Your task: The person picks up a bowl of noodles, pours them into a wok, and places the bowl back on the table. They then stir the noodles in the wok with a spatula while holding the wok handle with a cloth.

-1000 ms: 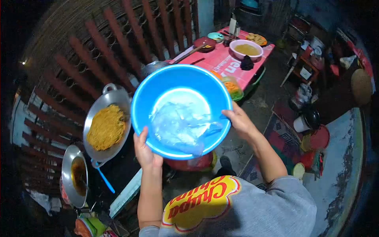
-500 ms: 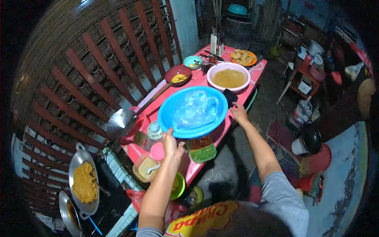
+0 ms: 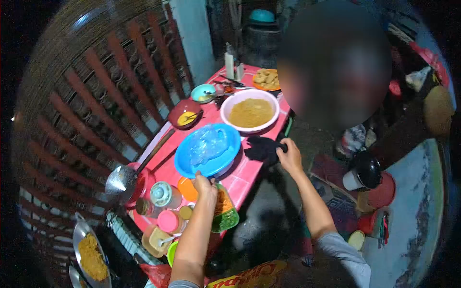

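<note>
My left hand (image 3: 204,184) grips the near rim of a blue basin (image 3: 218,168) with clear plastic bags (image 3: 207,143) inside. A black cloth (image 3: 261,150) hangs from my right hand (image 3: 290,156), its fingers pinched on one end at the table's right edge. Beyond the basin stands a pink bowl of brownish powder (image 3: 250,113). Left of that is a dark red bowl (image 3: 182,115) with yellow liquid and a utensil. By my left forearm are a container of green and orange pieces (image 3: 224,211) and a lidded jar (image 3: 164,194).
The pink table (image 3: 242,185) also bears an orange plate of food (image 3: 267,79) and a teal bowl (image 3: 203,93). A large skimmer (image 3: 120,182) lies at left, above a wok of food (image 3: 92,258). A black bucket (image 3: 367,170) stands at right.
The blue basin has gone down onto the table, nearer the jars. The black cloth, earlier partly behind the basin, is now out to its right in my right hand. The view has shifted.
</note>
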The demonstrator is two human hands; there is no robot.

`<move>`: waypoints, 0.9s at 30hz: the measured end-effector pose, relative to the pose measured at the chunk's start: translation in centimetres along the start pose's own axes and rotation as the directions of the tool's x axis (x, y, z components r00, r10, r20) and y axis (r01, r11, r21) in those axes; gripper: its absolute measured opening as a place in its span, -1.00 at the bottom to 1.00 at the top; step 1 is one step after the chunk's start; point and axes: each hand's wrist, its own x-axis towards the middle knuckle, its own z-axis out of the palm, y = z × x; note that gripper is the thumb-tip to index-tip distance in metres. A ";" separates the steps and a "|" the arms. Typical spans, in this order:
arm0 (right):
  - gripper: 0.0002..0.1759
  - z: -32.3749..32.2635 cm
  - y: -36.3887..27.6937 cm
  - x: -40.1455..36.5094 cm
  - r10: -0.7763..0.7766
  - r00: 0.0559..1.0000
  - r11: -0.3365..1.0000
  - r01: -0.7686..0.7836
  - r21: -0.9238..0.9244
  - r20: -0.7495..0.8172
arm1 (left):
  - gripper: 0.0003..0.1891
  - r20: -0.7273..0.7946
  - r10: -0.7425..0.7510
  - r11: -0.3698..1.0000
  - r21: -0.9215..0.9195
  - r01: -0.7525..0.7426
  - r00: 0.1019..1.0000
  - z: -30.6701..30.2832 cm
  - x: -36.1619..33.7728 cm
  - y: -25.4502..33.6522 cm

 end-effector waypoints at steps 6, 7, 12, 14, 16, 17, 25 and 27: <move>-0.74 -13.5 -4.6 -4.2 -0.041 0.999 0.975 0.038 -0.218 -0.009 | -0.82 0.113 -0.153 0.988 -0.009 0.155 0.982 -0.3 -0.3 -0.7; -0.74 -15.4 -5.5 -5.2 0.005 1.000 0.974 -0.003 -0.228 0.005 | -0.87 0.131 -0.238 0.969 -0.036 0.245 0.962 0.0 -2.3 -0.1; -0.71 -18.4 -8.9 -12.8 0.207 0.951 0.947 -0.253 0.196 0.228 | -0.49 0.542 -0.362 0.922 0.327 0.207 0.758 -5.4 -13.3 2.4; -0.72 -18.6 -11.7 -16.5 0.278 0.908 0.776 -0.404 0.485 0.312 | -0.36 0.610 -0.530 0.803 0.585 0.117 0.589 -9.5 -18.1 3.1; -0.75 -16.9 -15.6 -21.2 0.252 0.886 0.589 -0.460 0.664 0.390 | -0.33 0.611 -0.662 0.731 0.654 0.194 0.433 -14.2 -23.1 4.2; -0.79 -16.0 -18.2 -23.5 0.199 0.886 0.524 -0.457 0.718 0.419 | -0.30 0.686 -0.665 0.746 0.597 0.295 0.294 -16.9 -24.5 4.6; -0.53 -7.0 -29.0 -40.4 -0.230 0.558 0.233 -0.764 0.602 0.797 | -0.48 0.506 -0.351 0.936 0.194 0.293 0.788 -32.9 -27.5 9.2; -0.53 -6.0 -30.3 -42.1 -0.201 0.568 0.465 -0.662 0.588 0.798 | -0.41 0.323 -0.233 0.937 0.328 0.122 0.917 -36.6 -27.2 10.7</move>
